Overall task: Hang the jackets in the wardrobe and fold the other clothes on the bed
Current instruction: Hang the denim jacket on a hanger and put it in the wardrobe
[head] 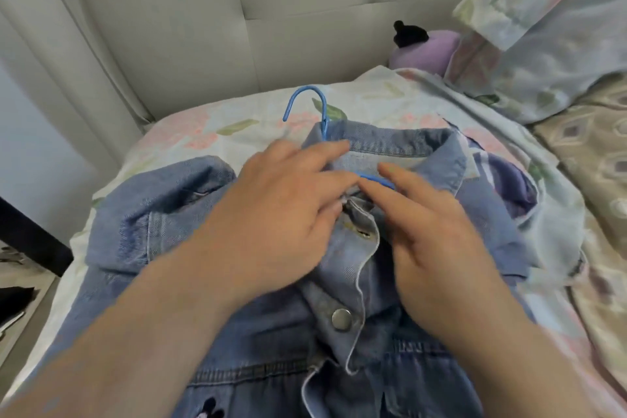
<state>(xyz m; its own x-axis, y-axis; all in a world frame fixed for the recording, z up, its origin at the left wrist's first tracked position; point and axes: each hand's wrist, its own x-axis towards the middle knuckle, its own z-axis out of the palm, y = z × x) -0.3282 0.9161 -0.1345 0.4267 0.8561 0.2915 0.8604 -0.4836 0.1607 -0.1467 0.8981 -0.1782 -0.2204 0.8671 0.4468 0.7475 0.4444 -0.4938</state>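
A blue denim jacket (258,322) lies spread face up on the bed, collar toward the headboard. A blue hanger (307,103) sits inside it, its hook sticking out above the collar and a bit of its bar showing at the neck. My left hand (281,207) rests on the left side of the collar, its fingers lying over the denim edge. My right hand (431,231) lies on the right side of the neck opening, fingertips touching the hanger bar and the front placket. Both hands are blurred by motion. A silver snap button (341,318) shows lower on the placket.
A floral sheet (210,132) covers the bed, and a padded white headboard (237,27) stands behind it. A purple plush toy (427,47) sits by the headboard. Floral bedding (549,44) is piled at the right. A purple striped garment (509,187) peeks from under the jacket.
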